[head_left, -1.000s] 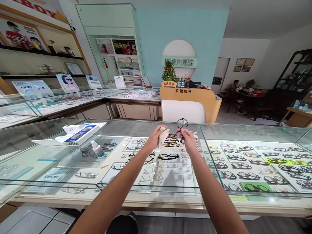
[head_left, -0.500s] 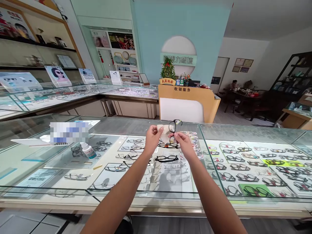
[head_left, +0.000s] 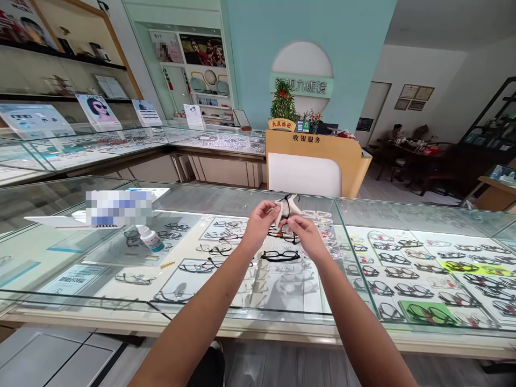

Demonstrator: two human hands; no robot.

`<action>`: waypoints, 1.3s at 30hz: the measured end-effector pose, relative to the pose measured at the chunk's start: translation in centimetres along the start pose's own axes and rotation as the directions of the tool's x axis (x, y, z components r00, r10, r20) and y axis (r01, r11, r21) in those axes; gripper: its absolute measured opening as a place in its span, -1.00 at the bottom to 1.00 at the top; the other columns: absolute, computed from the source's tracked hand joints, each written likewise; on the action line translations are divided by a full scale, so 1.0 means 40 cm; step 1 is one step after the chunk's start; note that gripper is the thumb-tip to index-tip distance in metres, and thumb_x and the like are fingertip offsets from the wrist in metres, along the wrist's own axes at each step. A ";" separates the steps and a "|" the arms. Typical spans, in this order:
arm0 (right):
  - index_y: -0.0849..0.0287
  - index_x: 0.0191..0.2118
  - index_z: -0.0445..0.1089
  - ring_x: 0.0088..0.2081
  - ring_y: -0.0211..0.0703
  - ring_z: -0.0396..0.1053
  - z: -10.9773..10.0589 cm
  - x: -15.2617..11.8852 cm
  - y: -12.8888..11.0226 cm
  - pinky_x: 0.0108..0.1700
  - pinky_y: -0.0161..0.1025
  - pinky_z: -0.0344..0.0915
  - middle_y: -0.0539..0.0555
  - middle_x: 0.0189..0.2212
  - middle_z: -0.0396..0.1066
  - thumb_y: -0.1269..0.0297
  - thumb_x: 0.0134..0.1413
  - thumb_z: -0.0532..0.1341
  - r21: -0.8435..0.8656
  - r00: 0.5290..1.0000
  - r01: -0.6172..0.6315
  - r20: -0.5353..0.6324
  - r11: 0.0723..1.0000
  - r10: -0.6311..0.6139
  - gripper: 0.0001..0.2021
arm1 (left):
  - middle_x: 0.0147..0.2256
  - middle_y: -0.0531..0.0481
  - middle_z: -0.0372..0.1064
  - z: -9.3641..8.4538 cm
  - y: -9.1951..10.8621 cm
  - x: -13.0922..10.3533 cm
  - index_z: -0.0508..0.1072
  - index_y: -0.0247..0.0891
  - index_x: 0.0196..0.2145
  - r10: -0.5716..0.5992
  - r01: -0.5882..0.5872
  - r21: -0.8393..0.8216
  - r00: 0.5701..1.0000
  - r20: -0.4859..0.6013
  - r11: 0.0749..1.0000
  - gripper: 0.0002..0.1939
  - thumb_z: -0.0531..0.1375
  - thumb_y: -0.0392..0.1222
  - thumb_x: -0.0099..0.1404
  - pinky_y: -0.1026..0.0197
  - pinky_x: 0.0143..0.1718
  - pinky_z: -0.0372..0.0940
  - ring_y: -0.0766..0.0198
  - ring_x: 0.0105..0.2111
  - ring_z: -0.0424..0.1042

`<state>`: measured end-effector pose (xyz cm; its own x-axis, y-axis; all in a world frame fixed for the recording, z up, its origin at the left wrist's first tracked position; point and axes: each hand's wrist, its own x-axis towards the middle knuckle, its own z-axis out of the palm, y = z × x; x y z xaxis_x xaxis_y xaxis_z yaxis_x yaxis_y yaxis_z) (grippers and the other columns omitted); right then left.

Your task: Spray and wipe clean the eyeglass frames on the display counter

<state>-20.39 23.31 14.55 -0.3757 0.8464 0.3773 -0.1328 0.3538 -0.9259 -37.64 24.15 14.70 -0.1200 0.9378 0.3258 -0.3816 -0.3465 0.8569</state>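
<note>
Above the glass counter, my left hand (head_left: 263,217) is closed on a beige cleaning cloth (head_left: 293,205), which is wrapped against a pair of black-framed eyeglasses (head_left: 286,206). My right hand (head_left: 305,231) pinches the lower part of these glasses, its fingertips close to the cloth. The glasses are held upright on end, and the cloth and fingers hide much of the lenses. Below my hands, another black pair of glasses (head_left: 280,255) shows on the counter. To the left stands a small white spray bottle (head_left: 150,238) with a teal base.
The glass display counter (head_left: 226,317) holds many rows of glasses, with a green card (head_left: 428,313) at the right. A white box with a blurred print (head_left: 119,207) lies at the left. Beyond the counter stands a wooden cashier desk (head_left: 350,161).
My left hand has brought the cloth rightwards onto the glasses, which were apart from it before. My right hand still holds the glasses. The view has tilted slightly down.
</note>
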 end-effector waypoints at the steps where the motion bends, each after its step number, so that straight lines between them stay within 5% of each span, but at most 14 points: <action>1: 0.01 -0.21 0.66 -0.22 -0.07 0.32 0.001 -0.001 -0.002 -0.11 -0.19 0.23 0.05 -0.26 0.53 -0.17 0.29 0.26 -0.004 1.000 0.005 0.017 1.000 -0.005 -0.62 | -0.30 0.12 0.37 0.001 0.001 0.000 0.45 -0.21 -0.25 -0.021 0.021 -0.029 1.000 -0.002 0.999 -0.50 0.56 0.07 0.05 0.32 -0.43 0.24 0.42 -0.43 0.28; 9: 0.02 -0.23 0.67 -0.31 -0.12 0.23 -0.002 -0.002 -0.001 -0.20 -0.21 0.21 0.04 -0.33 0.48 -0.21 0.23 0.30 -0.013 0.999 -0.018 0.032 1.000 0.019 -0.59 | -0.56 0.13 0.16 0.005 0.012 -0.011 0.37 -0.28 -0.50 -0.223 0.242 -0.050 0.943 0.246 0.969 -0.48 0.45 0.19 0.22 0.29 -0.42 0.21 0.39 -0.49 0.22; 18: 0.03 -0.29 0.67 -0.39 -0.16 0.19 0.007 -0.001 0.001 -0.27 -0.21 0.20 0.04 -0.38 0.48 -0.24 0.16 0.32 0.032 0.994 -0.094 0.053 0.995 0.092 -0.57 | -0.48 0.12 0.36 -0.004 0.020 -0.005 0.46 -0.30 -0.37 -0.202 0.224 -0.107 0.962 0.185 0.969 -0.58 0.59 -0.08 0.05 0.32 -0.44 0.26 0.45 -0.52 0.29; 28: 0.04 -0.22 0.70 -0.37 -0.16 0.20 0.016 -0.002 0.025 -0.27 -0.22 0.16 0.03 -0.37 0.48 -0.23 0.21 0.29 -0.014 0.992 -0.078 0.099 0.997 0.079 -0.56 | -0.64 0.18 0.19 0.017 0.012 -0.012 0.41 -0.26 -0.42 -0.137 0.139 -0.012 0.988 0.072 0.990 -0.46 0.45 0.28 0.16 0.31 -0.63 0.04 0.47 -0.69 0.13; 32: 0.04 -0.22 0.70 -0.36 -0.15 0.20 0.012 -0.004 0.012 -0.28 -0.21 0.17 0.04 -0.33 0.52 -0.22 0.22 0.28 0.001 0.994 -0.083 0.076 0.997 0.082 -0.57 | -0.60 0.13 0.28 0.003 0.016 -0.004 0.43 -0.26 -0.39 -0.180 0.187 -0.037 0.973 0.147 0.982 -0.47 0.43 0.28 0.20 0.27 -0.55 0.20 0.41 -0.65 0.22; 39: 0.03 -0.26 0.69 -0.41 -0.18 0.19 0.008 0.000 0.024 -0.34 -0.22 0.17 0.04 -0.41 0.48 -0.19 0.17 0.35 0.109 0.993 -0.116 0.009 0.987 0.116 -0.61 | -0.34 0.08 0.39 -0.012 0.021 -0.006 0.50 -0.26 -0.20 -0.184 0.202 -0.046 0.948 0.258 0.978 -0.58 0.55 -0.05 0.12 0.32 -0.35 0.26 0.43 -0.41 0.32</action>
<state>-20.81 23.53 13.66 -0.3967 0.8782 0.2671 -0.1877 0.2073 -0.9601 -38.37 23.63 15.14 0.1933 0.9475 0.2546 -0.4399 -0.1483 0.8857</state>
